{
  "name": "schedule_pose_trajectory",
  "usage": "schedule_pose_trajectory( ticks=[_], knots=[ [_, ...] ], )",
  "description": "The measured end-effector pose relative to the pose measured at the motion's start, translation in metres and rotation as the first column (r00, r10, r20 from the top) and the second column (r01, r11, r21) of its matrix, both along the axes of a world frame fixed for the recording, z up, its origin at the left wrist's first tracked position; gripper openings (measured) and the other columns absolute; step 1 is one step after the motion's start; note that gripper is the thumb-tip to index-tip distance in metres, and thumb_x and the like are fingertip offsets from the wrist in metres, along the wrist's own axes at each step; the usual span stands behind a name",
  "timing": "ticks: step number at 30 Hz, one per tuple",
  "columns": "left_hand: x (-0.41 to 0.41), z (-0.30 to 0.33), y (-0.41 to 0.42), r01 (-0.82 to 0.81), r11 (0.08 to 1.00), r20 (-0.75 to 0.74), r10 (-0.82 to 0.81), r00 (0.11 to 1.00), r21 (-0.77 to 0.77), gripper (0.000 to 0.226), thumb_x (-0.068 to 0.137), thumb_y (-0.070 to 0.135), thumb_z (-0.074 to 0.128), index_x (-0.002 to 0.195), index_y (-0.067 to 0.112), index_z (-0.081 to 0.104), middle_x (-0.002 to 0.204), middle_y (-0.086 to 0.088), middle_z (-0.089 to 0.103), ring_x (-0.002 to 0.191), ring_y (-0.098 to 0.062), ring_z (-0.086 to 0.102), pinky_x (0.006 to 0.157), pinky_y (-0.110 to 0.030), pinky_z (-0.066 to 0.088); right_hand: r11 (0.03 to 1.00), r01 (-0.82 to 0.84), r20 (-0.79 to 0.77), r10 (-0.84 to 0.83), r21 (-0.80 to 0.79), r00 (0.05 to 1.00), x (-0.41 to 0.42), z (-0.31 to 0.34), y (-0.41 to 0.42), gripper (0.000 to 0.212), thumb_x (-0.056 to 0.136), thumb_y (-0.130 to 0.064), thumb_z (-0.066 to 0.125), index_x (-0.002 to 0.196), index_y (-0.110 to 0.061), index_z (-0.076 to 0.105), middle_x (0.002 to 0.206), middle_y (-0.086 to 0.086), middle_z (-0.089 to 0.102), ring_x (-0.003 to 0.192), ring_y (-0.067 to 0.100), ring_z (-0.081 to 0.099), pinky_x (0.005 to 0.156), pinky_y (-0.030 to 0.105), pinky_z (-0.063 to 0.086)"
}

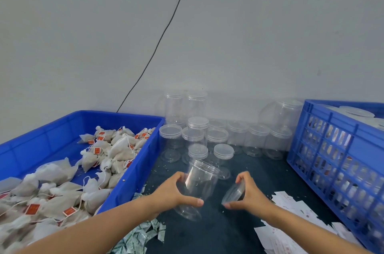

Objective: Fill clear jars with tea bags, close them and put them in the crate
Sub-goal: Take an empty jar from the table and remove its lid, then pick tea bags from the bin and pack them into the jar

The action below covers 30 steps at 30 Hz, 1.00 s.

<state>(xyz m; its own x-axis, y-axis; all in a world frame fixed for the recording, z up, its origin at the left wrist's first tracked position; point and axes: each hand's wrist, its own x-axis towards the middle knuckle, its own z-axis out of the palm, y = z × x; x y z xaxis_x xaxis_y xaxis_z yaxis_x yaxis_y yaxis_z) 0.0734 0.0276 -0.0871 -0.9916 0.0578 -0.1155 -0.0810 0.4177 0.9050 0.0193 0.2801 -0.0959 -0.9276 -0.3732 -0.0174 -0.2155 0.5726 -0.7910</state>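
The left hand (176,190) is wrapped around a clear jar (197,187), with the thumb in front and the fingers curled around the back. The jar has no lid on it, it is empty, and it is tilted with its open mouth pointing up and away. The jar is held just above the dark surface (207,233), in the middle. The right hand (249,193) holds a clear lid (233,192) on its edge, pinched between the thumb below and the fingers on top. The lid is near the jar but not touching it. On the left sits a blue tray (133,174) full of tea bags (116,149) with little red tags. On the right stands a blue crate (332,149) with closed jars inside it. Behind the hands, by the wall, is a bunch of empty jars (207,135) with lids on, some stacked on top of others. Small green and white packets (141,235) lie near the left arm, and white paper slips (291,222) lie by the right arm.
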Motion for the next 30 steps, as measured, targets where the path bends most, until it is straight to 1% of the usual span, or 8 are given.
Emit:
schedule_pose_trajectory(
  ticks=[5, 10, 12, 16, 18, 22, 26, 30],
  knots=[
    [0.004, -0.013, 0.002, 0.041, 0.997, 0.033, -0.039, 0.999, -0.061, 0.080, 0.056, 0.019, 0.094, 0.116, 0.032, 0.043, 0.117, 0.011, 0.057, 0.107, -0.003, 0.055, 0.079, -0.009, 0.045, 0.992, 0.079, -0.025, -0.077, 0.096, 0.997, 0.002, -0.015, 0.001, 0.059, 0.066, -0.018, 0.085, 0.098, -0.014, 0.036, 0.112, 0.009, 0.051, 0.097, 0.021, 0.049, 0.080, 0.029, 0.042],
    [0.005, -0.018, 0.004, 0.029, 0.986, 0.027, -0.025, 0.999, -0.164, 0.087, 0.054, 0.025, 0.095, 0.119, 0.037, 0.039, 0.124, 0.011, 0.053, 0.116, -0.011, 0.053, 0.103, -0.027, 0.043, 0.927, 0.053, -0.048, -0.037, 0.370, 0.998, 0.002, -0.016, 0.001, 0.066, 0.069, -0.039, 0.081, 0.114, -0.022, 0.036, 0.120, -0.003, 0.044, 0.113, 0.014, 0.043, 0.106, 0.033, 0.030],
    [0.004, -0.015, 0.003, 0.033, 0.982, 0.037, -0.027, 0.999, -0.188, 0.090, 0.056, 0.027, 0.095, 0.124, 0.037, 0.036, 0.126, 0.014, 0.051, 0.117, -0.011, 0.050, 0.103, -0.026, 0.040, 0.911, 0.056, -0.037, -0.045, 0.409, 0.998, 0.003, -0.009, -0.004, 0.068, 0.073, -0.048, 0.077, 0.124, -0.028, 0.036, 0.125, -0.005, 0.040, 0.122, 0.015, 0.041, 0.114, 0.039, 0.022],
    [-0.001, 0.001, -0.005, 0.048, 0.934, 0.003, -0.050, 0.999, -0.354, 0.088, 0.069, 0.014, 0.084, 0.136, 0.024, 0.027, 0.118, 0.011, 0.046, 0.106, -0.010, 0.049, 0.081, -0.014, 0.042, 0.983, 0.079, -0.181, -0.049, 0.165, 0.982, 0.004, 0.021, -0.025, 0.024, 0.092, -0.019, 0.062, 0.112, -0.029, 0.052, 0.122, -0.008, 0.051, 0.121, 0.013, 0.049, 0.107, 0.032, 0.034],
    [-0.004, 0.013, -0.011, 0.024, 0.922, -0.010, -0.031, 0.999, -0.386, 0.076, 0.077, 0.004, 0.071, 0.137, 0.020, 0.028, 0.117, 0.003, 0.051, 0.096, -0.012, 0.054, 0.064, -0.013, 0.045, 0.998, 0.057, -0.216, -0.056, 0.000, 0.975, 0.006, 0.042, -0.040, 0.029, 0.093, 0.003, 0.052, 0.102, -0.024, 0.059, 0.113, -0.008, 0.060, 0.111, 0.009, 0.056, 0.092, 0.015, 0.041],
    [-0.004, 0.039, -0.032, -0.137, 0.942, -0.213, 0.072, 0.974, -0.308, 0.053, 0.079, -0.013, 0.050, 0.126, 0.013, 0.050, 0.128, -0.001, 0.056, 0.119, -0.017, 0.055, 0.092, -0.028, 0.051, 0.989, 0.006, -0.223, -0.039, -0.146, 0.974, 0.009, 0.080, -0.074, 0.035, 0.089, 0.017, 0.042, 0.097, -0.008, 0.065, 0.098, 0.000, 0.066, 0.091, 0.008, 0.061, 0.073, 0.002, 0.043],
    [0.003, 0.064, -0.077, -0.312, 0.899, -0.417, 0.168, 0.893, -0.306, 0.044, 0.079, -0.015, 0.045, 0.098, 0.021, 0.062, 0.111, 0.005, 0.064, 0.105, -0.011, 0.059, 0.082, -0.022, 0.051, 0.952, -0.036, -0.167, -0.016, -0.305, 0.986, 0.016, 0.104, -0.107, 0.036, 0.091, 0.015, 0.040, 0.091, -0.011, 0.064, 0.095, 0.007, 0.069, 0.088, 0.015, 0.065, 0.069, 0.013, 0.048],
    [0.018, 0.067, -0.141, -0.301, 0.864, -0.309, 0.180, 0.934, -0.405, 0.038, 0.083, -0.014, 0.052, 0.091, 0.022, 0.061, 0.104, 0.003, 0.064, 0.100, -0.011, 0.060, 0.087, -0.025, 0.053, 0.921, -0.107, -0.096, 0.076, -0.376, 0.992, 0.031, 0.107, -0.141, 0.038, 0.088, 0.019, 0.038, 0.086, -0.009, 0.063, 0.088, 0.007, 0.069, 0.081, 0.015, 0.064, 0.068, 0.021, 0.049]
  ],
)
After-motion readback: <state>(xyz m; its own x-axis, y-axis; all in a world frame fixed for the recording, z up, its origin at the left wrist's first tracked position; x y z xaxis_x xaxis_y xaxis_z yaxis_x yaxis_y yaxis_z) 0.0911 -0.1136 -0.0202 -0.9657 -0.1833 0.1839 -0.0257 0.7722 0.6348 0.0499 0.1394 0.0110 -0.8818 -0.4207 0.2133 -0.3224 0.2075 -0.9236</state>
